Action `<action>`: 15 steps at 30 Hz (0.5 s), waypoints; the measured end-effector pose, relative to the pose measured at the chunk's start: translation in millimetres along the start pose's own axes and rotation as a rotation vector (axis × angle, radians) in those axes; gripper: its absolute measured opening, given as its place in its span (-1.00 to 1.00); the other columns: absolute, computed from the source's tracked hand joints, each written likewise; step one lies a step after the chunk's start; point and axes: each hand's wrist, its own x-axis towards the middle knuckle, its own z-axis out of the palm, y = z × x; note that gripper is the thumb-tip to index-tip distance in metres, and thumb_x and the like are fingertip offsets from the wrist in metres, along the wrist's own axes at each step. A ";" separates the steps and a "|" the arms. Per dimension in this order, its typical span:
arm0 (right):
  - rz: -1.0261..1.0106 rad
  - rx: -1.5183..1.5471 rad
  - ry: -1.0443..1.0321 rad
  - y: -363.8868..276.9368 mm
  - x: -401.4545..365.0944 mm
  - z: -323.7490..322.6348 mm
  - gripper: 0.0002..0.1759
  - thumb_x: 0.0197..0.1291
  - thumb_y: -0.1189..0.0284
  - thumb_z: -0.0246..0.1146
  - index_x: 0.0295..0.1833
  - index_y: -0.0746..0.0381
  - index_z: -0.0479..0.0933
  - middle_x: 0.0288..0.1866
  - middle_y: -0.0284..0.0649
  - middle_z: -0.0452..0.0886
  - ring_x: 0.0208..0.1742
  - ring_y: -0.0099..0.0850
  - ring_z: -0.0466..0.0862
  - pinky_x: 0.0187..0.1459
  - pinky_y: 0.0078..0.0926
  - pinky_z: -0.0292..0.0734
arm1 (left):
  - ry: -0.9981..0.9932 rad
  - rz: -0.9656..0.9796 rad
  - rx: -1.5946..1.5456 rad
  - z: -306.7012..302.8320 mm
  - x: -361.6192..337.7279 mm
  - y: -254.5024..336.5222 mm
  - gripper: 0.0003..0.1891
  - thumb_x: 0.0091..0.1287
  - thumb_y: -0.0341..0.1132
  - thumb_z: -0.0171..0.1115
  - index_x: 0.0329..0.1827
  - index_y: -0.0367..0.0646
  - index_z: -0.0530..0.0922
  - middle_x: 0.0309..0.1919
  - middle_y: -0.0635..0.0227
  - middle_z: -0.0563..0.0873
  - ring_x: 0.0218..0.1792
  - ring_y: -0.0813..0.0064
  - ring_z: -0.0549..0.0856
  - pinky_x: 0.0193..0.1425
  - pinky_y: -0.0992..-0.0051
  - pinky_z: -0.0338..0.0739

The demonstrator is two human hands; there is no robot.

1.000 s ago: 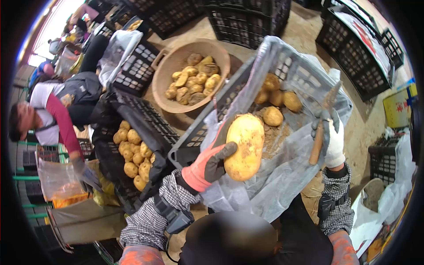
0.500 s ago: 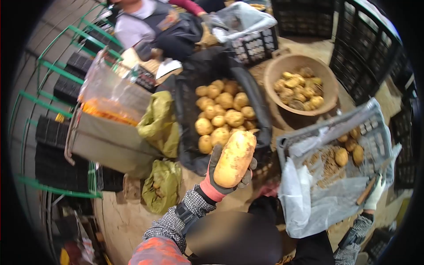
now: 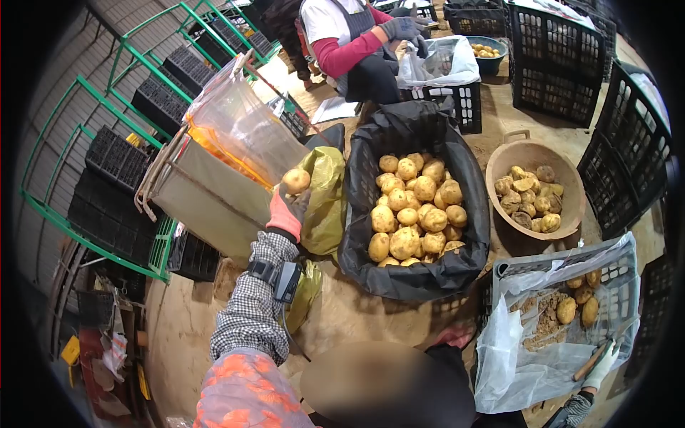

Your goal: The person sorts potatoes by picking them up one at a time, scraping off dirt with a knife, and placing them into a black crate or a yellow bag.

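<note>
My left hand (image 3: 289,210), in a pink and grey glove, is closed round a large potato (image 3: 296,181) above a yellow-green sack (image 3: 325,200). Beside it stands a grey bin (image 3: 207,196) with a clear plastic liner. At the lower right my right hand (image 3: 604,365), in a white glove, is wrapped round a tool with a wooden handle (image 3: 589,365), over the edge of a plastic-lined crate (image 3: 499,357). Some potatoes (image 3: 566,310) and loose soil lie in that crate. Many potatoes (image 3: 424,188) fill the black-lined crate (image 3: 364,274) in the middle.
A brown basin (image 3: 499,160) with cut potatoes is at the right. Behind the middle crate a person (image 3: 349,50) in grey gloves sits by a white-lined crate (image 3: 464,93). Black crates (image 3: 556,64) stand at the upper right, green metal racks (image 3: 85,128) at the left.
My left hand has carried the potato left, away from the black-lined crate to the sack and bin. The view has shifted, showing more of the other person. My right hand still holds the tool.
</note>
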 end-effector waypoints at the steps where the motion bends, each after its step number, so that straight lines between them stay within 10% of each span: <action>1: -0.046 -0.033 -0.015 -3.0 -4.7 1.5 -0.43 0.41 0.13 0.07 0.42 0.15 0.24 -0.04 -0.35 0.49 -0.27 -0.57 0.43 -0.34 -0.61 0.38 | -0.069 -0.018 0.103 0.2 -8.6 14.0 -0.55 0.42 -0.04 0.06 0.17 -0.20 0.40 0.04 0.12 0.59 0.01 0.22 0.63 0.10 0.21 0.58; 3: -0.078 -0.068 -0.023 -7.8 -15.7 4.5 -0.43 0.41 0.14 0.06 0.42 0.15 0.24 -0.05 -0.35 0.49 -0.27 -0.57 0.42 -0.34 -0.61 0.38 | 0.258 -0.836 -1.167 29.0 -22.1 36.6 -0.60 0.46 -0.09 -0.02 0.20 -0.18 0.37 -0.01 0.14 0.59 -0.05 0.14 0.64 0.10 0.19 0.56; 6: -0.064 -0.010 -0.020 -10.6 -22.1 5.8 -0.44 0.42 0.15 0.06 0.43 0.15 0.23 -0.05 -0.35 0.48 -0.29 -0.58 0.40 -0.36 -0.62 0.37 | -0.089 -0.722 -1.213 61.3 -69.8 97.0 -0.51 0.44 -0.10 0.02 0.34 -0.15 0.28 0.11 0.13 0.54 0.00 0.18 0.62 0.14 0.20 0.52; 11: -0.209 0.112 -0.039 -41.1 -60.8 29.7 -0.46 0.44 0.29 0.01 0.42 0.31 0.19 0.20 -0.15 0.48 0.22 -0.36 0.46 0.28 -0.39 0.30 | -0.728 -0.469 -1.119 136.7 -99.5 251.1 -0.45 0.40 -0.20 0.16 0.36 -0.29 0.26 0.09 0.18 0.55 0.02 0.31 0.61 0.18 0.34 0.50; 15: -0.238 -0.068 0.077 -65.5 -101.8 41.0 -0.51 0.43 0.39 0.03 0.39 0.34 0.23 0.19 -0.17 0.45 0.14 -0.41 0.47 0.20 -0.46 0.36 | -1.263 -0.388 -0.970 218.8 -113.8 363.6 -0.48 0.39 -0.35 0.11 0.37 -0.32 0.26 0.15 0.15 0.54 0.12 0.35 0.57 0.25 0.37 0.43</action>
